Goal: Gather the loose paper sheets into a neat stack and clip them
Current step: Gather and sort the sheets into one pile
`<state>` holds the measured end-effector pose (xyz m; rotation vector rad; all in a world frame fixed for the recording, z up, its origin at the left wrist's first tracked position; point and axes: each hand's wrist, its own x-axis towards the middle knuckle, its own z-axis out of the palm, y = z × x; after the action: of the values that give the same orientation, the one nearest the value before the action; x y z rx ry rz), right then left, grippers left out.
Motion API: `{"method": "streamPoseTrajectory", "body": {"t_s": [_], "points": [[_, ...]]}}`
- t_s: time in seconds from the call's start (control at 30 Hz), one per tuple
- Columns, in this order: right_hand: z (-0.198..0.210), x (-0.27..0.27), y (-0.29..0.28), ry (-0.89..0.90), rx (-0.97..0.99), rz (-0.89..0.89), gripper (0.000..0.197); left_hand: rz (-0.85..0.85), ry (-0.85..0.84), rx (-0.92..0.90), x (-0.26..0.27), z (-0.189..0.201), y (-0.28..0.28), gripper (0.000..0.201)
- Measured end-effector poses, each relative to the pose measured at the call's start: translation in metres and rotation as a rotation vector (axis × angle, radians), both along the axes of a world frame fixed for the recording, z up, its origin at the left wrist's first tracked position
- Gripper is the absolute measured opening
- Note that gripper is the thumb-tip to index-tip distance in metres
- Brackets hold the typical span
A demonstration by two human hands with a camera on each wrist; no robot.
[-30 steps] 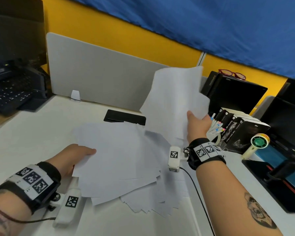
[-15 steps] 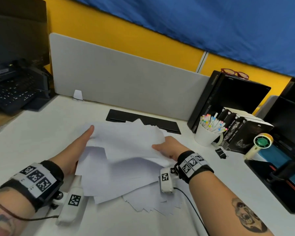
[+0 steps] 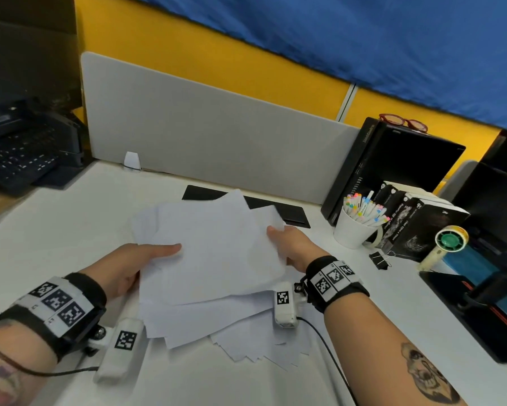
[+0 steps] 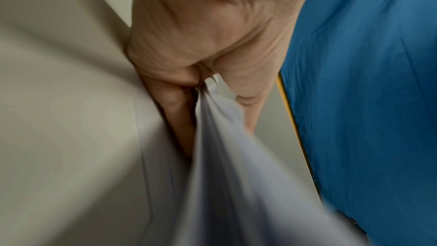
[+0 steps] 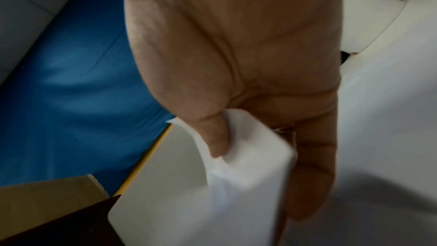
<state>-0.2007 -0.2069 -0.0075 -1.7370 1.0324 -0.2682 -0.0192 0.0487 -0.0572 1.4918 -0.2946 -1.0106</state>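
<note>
A messy bundle of white paper sheets (image 3: pixel 217 253) is held between both hands above the white desk (image 3: pixel 56 224). My left hand (image 3: pixel 141 262) grips its left edge, thumb on top; in the left wrist view the sheets (image 4: pixel 224 156) run between thumb and fingers. My right hand (image 3: pixel 290 244) pinches the right edge, and the right wrist view shows the thumb pressed on the paper (image 5: pixel 248 166). More sheets (image 3: pixel 246 341) lie fanned out on the desk underneath. A black binder clip (image 3: pixel 379 259) lies on the desk to the right of my right hand.
A white cup of coloured pens (image 3: pixel 354 227) stands at the right, with books (image 3: pixel 416 224), a small hand fan (image 3: pixel 445 244) and a black box (image 3: pixel 392 168) behind. A grey divider (image 3: pixel 217 136) closes the back. A black flat item (image 3: pixel 287 212) lies behind the papers. A keyboard (image 3: pixel 15 159) sits far left.
My right hand brought its raised sheets down onto the pile. Both hands now hold the bundle by its side edges, the left having shifted from lying alongside to gripping.
</note>
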Motion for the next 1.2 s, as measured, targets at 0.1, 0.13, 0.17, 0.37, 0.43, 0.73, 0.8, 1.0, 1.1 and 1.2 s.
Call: {"method": "streamPoseTrajectory", "body": {"t_s": [0.1,0.13,0.17,0.37,0.43,0.73,0.8,1.0,1.1,1.2], "points": [[-0.001,0.002,0.001,0.027,-0.029,0.08,0.028,0.007,-0.015,0.001,-0.001,-0.001,-0.001,0.059],[-0.001,0.004,0.001,0.034,-0.071,0.082,0.029,0.027,-0.03,0.02,0.0,-0.002,-0.003,0.053],[0.0,0.005,0.001,0.029,-0.102,0.076,0.028,0.047,-0.046,0.042,0.001,-0.004,-0.003,0.046],[0.003,0.006,-0.003,-0.253,-0.141,-0.24,0.025,0.042,-0.093,0.117,0.003,-0.007,-0.004,0.036],[0.005,0.007,-0.007,-0.374,-0.211,-0.39,0.02,0.041,-0.089,0.125,0.004,-0.006,-0.004,0.036],[0.016,0.016,0.02,-0.451,-0.74,0.33,0.049,0.081,-0.055,0.155,0.009,-0.008,-0.005,0.038],[0.0,0.024,0.032,-0.187,-0.766,0.536,0.045,0.128,-0.037,0.113,0.007,-0.006,-0.005,0.034],[-0.02,0.024,0.086,0.18,-0.386,0.856,0.06,0.085,0.059,-0.085,-0.002,0.009,-0.003,0.052],[-0.014,0.026,0.095,0.249,-0.288,0.904,0.073,0.053,-0.001,-0.012,-0.006,0.007,-0.003,0.04],[0.001,0.024,0.077,0.027,-0.129,0.567,0.056,0.088,-0.067,0.106,0.0,-0.002,-0.003,0.032]]}}
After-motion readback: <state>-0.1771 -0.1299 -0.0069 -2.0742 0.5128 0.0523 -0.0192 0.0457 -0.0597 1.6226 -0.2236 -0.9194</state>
